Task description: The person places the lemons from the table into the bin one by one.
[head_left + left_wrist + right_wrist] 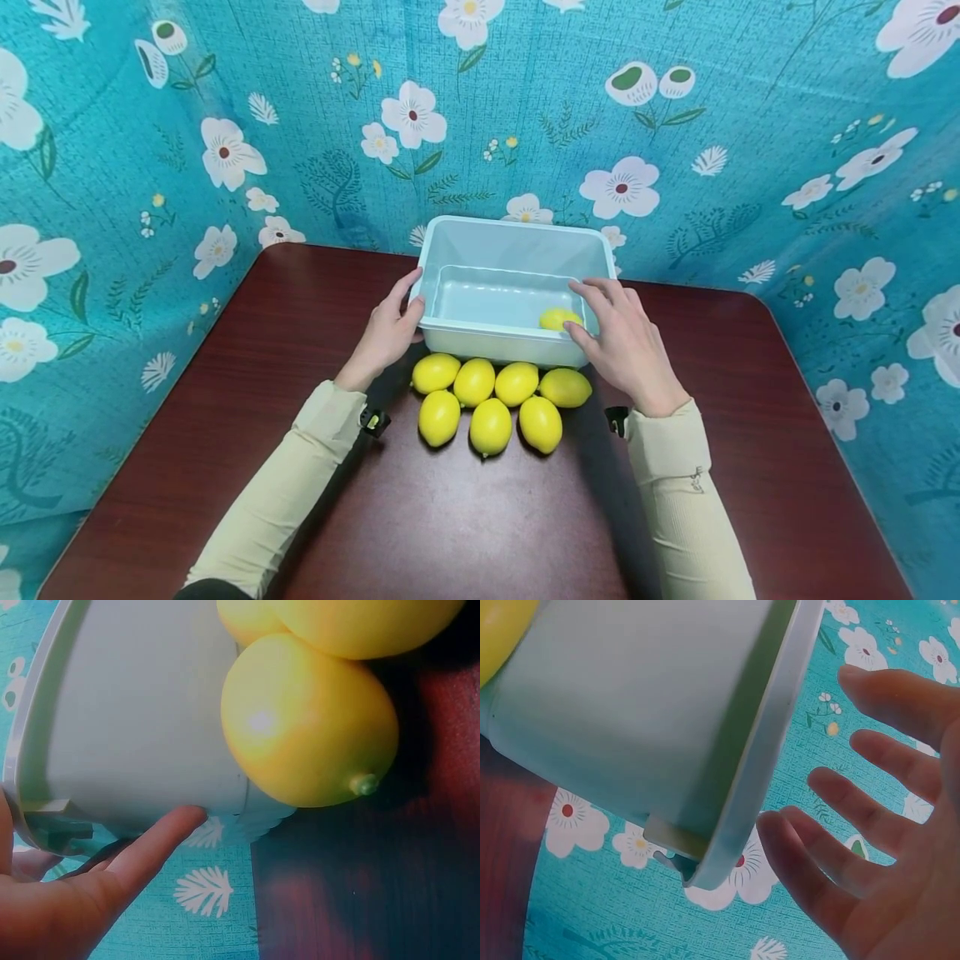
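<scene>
A pale blue plastic bin stands near the back of the table. One yellow lemon lies inside it, toward the right front corner. My left hand grips the bin's left end at the rim; in the left wrist view one finger extends along the outer wall. Over the right end of the bin, my right hand has its fingers spread and holds nothing. In the right wrist view those fingers are apart from the rim. Several more lemons lie in two rows against the bin's front.
The dark reddish-brown table extends on both sides of the bin and toward me. A blue floral cloth hangs behind the table and along both sides, close to the bin's back.
</scene>
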